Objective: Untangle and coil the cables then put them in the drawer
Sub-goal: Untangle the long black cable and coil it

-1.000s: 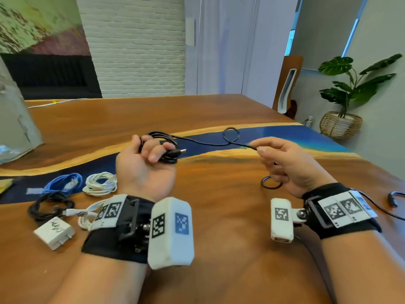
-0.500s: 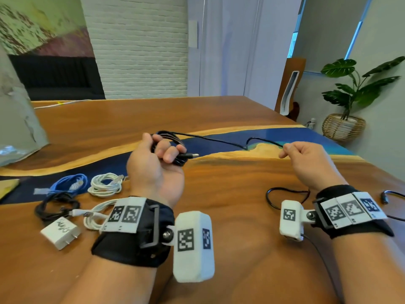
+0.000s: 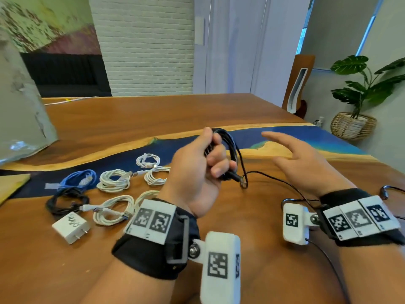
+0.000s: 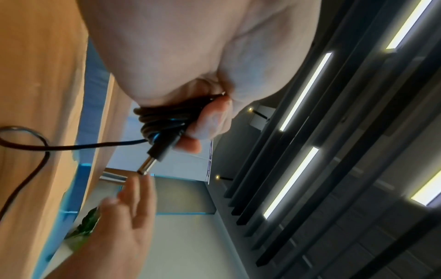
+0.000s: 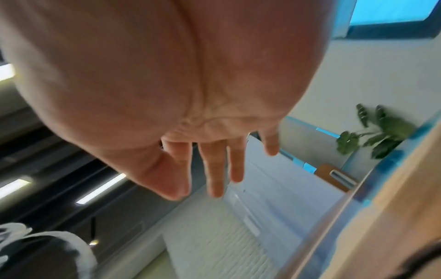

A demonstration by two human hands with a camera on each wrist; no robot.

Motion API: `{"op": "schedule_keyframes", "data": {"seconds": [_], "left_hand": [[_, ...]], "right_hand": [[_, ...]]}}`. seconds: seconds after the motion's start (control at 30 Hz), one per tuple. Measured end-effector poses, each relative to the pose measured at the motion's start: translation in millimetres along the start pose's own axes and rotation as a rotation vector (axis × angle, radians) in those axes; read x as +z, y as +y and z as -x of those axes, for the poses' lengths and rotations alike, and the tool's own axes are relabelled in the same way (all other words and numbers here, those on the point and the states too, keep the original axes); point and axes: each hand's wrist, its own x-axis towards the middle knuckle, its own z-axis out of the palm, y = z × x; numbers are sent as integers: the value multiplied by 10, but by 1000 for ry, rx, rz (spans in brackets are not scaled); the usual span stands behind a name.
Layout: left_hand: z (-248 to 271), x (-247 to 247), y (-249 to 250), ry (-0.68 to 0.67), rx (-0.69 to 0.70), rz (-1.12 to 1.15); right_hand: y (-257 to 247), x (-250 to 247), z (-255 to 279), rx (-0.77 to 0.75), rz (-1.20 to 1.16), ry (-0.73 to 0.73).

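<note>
My left hand (image 3: 210, 159) is raised over the wooden table (image 3: 131, 119), its fingers curled round a coil of thin black cable (image 3: 230, 145). The cable's barrel plug (image 4: 157, 152) sticks out below the fist. A loose tail of the black cable (image 3: 276, 181) runs from the coil down across the table toward my right wrist. My right hand (image 3: 291, 150) hovers to the right of the coil with straight, spread fingers (image 5: 214, 169) and holds nothing. On the left of the table lie several coiled white cables (image 3: 114, 181), a blue cable (image 3: 79, 179) and a black coil (image 3: 65, 202).
A white plug-in charger (image 3: 71, 229) lies near the table's front left. A grey bag-like object (image 3: 19, 110) stands at the far left. Another black cable end (image 3: 385, 191) lies at the right edge. A potted plant (image 3: 361, 95) stands beyond the table.
My right hand has let go of the black cable and spread its fingers. My left hand has lifted and turned the coil, and the cable's tail now lies slack on the table.
</note>
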Motion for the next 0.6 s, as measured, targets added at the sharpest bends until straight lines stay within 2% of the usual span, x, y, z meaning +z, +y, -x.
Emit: {"op": "schedule_keyframes", "data": {"seconds": [0.1,0.17,0.23,0.3,0.37,0.43,0.5,0.6], "left_hand": [[30,47,-33,-63,-60,2],[35,46,-11,-103,-72,69],[26,2,50,-117,-50,188],[3,-76,128,-103,-2,328],[-25,-146,184,-51,48,446],[-49,-167,174,40,98,474],[-69,-137,118,134,160,384],[-108,-109,3,250,203,154]], "right_hand": [[-194,204,32,-132,-395,-162],[-273,330,50,-171,-507,-281],[-327,402,69,-125,-624,-351],[-317,407,78,-27,-706,-333],[-314,388,78,10,-652,-296],[-350,380,96,-9,-503,-346],[-442,387,153,-48,-337,-456],[-575,364,234,-82,-220,-575]]}}
